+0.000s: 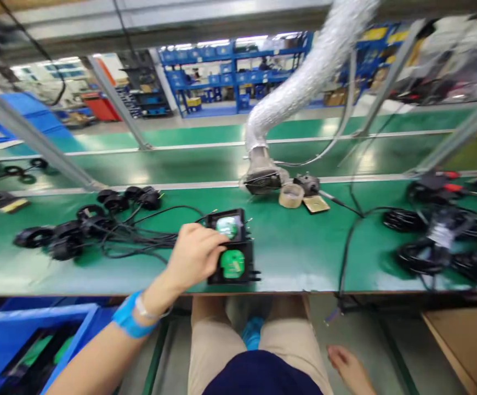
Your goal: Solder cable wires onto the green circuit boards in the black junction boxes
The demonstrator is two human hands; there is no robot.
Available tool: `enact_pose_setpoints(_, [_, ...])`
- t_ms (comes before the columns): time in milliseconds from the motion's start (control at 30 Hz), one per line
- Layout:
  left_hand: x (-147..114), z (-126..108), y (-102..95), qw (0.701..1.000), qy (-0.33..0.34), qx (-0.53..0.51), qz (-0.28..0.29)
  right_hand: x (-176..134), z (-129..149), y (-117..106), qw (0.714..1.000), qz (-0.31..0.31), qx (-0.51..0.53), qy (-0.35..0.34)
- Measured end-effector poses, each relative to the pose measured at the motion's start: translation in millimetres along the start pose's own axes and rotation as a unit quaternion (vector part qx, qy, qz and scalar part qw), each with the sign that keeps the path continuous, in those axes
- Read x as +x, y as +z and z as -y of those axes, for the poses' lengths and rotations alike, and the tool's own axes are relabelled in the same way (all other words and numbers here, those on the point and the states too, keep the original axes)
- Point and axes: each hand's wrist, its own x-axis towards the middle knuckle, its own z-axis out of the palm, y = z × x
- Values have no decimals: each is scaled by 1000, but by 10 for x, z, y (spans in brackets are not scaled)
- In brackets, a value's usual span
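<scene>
Two black housings [233, 247] | left hand [195, 253] grasping their left edge | right hand [347, 365] released

Single head-worn view, forward and down over the green bench [304, 247], close, edges seemingly motion-blurred

A roll of tape [291, 195] lies on the green desk [304, 258]. Just behind it to the left, the mouth of a silver duct hose [304, 82] rests on the desk; just to its right lies a small brass-coloured plate [316, 204]. Far left of the tape sprawls a tangle of black cables and ring cores [90, 227]; well to its right lie more coiled black cables [439, 247]. A blue bin [28, 340] sits below the desk, far left of the tape.
</scene>
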Motion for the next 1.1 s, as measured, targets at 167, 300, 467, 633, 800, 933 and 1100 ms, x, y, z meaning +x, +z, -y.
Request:
enact_pose_setpoints(167, [802, -607, 853, 989, 103, -42, 99, -238, 283, -497, 996, 77, 12, -48])
enact_pose_setpoints(300, [936, -645, 1188, 984, 118, -51, 126, -189, 847, -998, 991, -24, -37, -128])
enact_pose_setpoints(467, [790, -497, 949, 986, 82, -90, 115, 333, 1150, -1280, 957, -148, -101, -228])
enact_pose_setpoints(633, [555, -123, 490, 987, -26, -158, 24, 1169, 1468, -1178, 954, -151, -103, -237])
enact_pose_setpoints(800, [341, 294, 385, 980, -124, -144, 66, 2258, 1875, -1209, 941, -310, -54, -121])
enact_pose_setpoints(933, [331, 401, 481, 975, -121, -149, 109, 2777, 2022, -1304, 936, -338, 12, -96])
enact_pose_setpoints(1100, [443, 352, 667, 971, -73, -164, 159, 2736, 2114, -1349, 936, -337, 75, -73])
